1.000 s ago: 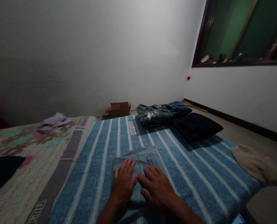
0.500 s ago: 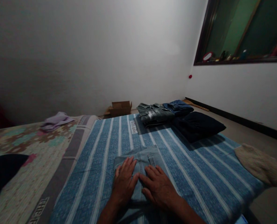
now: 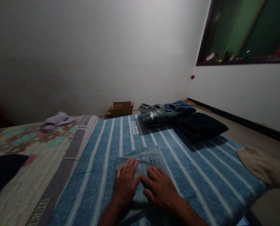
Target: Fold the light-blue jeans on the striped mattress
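A light blue denim garment (image 3: 144, 153), folded into a narrow shape, lies on the blue striped bed cover (image 3: 104, 150) in front of me. My left hand (image 3: 127, 182) rests flat on its left side, fingers stretched forward. On its right side lies my right hand (image 3: 160, 186), also flat, with its fingers a little apart. The two hands nearly meet at the thumb and forefinger. The garment's near part is in shadow and partly hidden by my hands and wrists.
Farther back lie a folded grey-green denim jacket (image 3: 156, 114), folded blue jeans (image 3: 181, 108) and a dark folded garment (image 3: 200, 125). A beige cloth (image 3: 260, 163) hangs at the right edge. Leftward are a lilac cloth (image 3: 57, 121) and a dark cloth (image 3: 5, 172). A cardboard box (image 3: 121, 110) stands behind.
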Tool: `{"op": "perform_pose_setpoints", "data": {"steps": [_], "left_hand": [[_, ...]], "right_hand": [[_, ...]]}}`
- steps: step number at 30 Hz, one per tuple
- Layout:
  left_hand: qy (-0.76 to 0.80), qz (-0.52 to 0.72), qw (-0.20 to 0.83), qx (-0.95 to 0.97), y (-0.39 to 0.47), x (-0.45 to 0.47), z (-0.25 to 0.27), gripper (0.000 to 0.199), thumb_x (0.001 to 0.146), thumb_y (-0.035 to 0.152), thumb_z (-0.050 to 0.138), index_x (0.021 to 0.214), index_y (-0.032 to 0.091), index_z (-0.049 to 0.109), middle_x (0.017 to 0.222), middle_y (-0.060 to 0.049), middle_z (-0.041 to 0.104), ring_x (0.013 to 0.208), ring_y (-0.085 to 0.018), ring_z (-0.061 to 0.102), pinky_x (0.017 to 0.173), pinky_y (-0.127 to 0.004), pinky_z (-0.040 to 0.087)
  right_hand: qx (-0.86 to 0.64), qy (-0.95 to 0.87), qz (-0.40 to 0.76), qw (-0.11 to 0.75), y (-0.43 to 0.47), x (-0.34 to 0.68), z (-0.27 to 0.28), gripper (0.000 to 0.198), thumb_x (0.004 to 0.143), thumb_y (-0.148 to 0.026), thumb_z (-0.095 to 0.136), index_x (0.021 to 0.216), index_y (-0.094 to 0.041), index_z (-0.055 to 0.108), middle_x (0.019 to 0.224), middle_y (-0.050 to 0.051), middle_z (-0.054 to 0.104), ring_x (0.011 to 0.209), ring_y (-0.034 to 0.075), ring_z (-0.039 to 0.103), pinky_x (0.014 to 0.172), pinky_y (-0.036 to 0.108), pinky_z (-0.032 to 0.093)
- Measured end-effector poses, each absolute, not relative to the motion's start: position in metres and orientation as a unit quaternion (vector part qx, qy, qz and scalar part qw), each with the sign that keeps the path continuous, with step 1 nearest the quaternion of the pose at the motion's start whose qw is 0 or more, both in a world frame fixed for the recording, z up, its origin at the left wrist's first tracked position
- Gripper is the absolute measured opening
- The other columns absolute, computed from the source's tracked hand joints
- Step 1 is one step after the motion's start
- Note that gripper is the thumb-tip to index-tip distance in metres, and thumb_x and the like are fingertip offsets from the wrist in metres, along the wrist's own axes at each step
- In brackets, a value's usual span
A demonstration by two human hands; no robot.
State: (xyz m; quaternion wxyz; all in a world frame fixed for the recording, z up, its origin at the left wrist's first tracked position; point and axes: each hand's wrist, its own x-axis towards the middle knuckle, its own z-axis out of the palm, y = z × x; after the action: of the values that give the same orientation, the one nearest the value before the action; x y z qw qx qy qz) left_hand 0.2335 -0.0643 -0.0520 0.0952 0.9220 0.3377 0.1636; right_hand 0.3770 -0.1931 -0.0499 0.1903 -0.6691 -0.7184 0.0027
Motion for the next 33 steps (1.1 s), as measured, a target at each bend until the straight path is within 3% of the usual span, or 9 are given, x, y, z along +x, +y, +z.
{"op": "perform_pose_setpoints", "data": {"steps": [15,21,25,33], "left_hand": [[0.344,0.145,0.115,0.921,-0.073,0.235,-0.045,0.047,0.086,0.029,0.043,0.132,0.020,0.045,0.144,-0.008,0.039,0.135,-0.025,0.026,0.108,-0.052,0.020],[0.370,0.262,0.178,0.873,-0.073,0.232,-0.048,0.045,0.084,0.029,0.046,0.127,0.017,0.048,0.138,-0.011,0.045,0.131,-0.023,0.035,0.109,-0.044,0.027],[0.454,0.336,0.193,0.802,-0.070,0.228,-0.047,0.042,0.083,0.030,0.048,0.122,0.016,0.050,0.133,-0.012,0.050,0.126,-0.023,0.042,0.107,-0.039,0.032],[0.570,0.280,0.240,0.734,-0.066,0.220,-0.038,0.043,0.080,0.030,0.054,0.119,0.011,0.052,0.117,-0.014,0.060,0.109,-0.024,0.057,0.094,-0.033,0.042]], "right_hand": [[-0.669,-0.718,0.002,0.193,-0.197,0.378,-0.056,0.047,0.090,-0.042,0.045,0.135,-0.029,0.040,0.138,0.010,0.045,0.128,0.027,0.038,0.104,0.048,0.029],[-0.649,-0.736,-0.005,0.192,-0.201,0.364,-0.055,0.077,0.077,-0.058,0.056,0.139,-0.020,0.033,0.140,0.017,0.039,0.130,0.033,0.032,0.104,0.053,0.027],[-0.668,-0.723,-0.048,0.168,-0.198,0.348,-0.059,0.074,0.073,-0.046,0.066,0.136,-0.019,0.038,0.139,0.020,0.040,0.127,0.036,0.036,0.101,0.053,0.031],[-0.674,-0.711,-0.135,0.153,-0.197,0.340,-0.067,0.059,0.077,-0.018,0.058,0.133,-0.018,0.042,0.133,0.019,0.047,0.122,0.034,0.042,0.096,0.049,0.037]]}}
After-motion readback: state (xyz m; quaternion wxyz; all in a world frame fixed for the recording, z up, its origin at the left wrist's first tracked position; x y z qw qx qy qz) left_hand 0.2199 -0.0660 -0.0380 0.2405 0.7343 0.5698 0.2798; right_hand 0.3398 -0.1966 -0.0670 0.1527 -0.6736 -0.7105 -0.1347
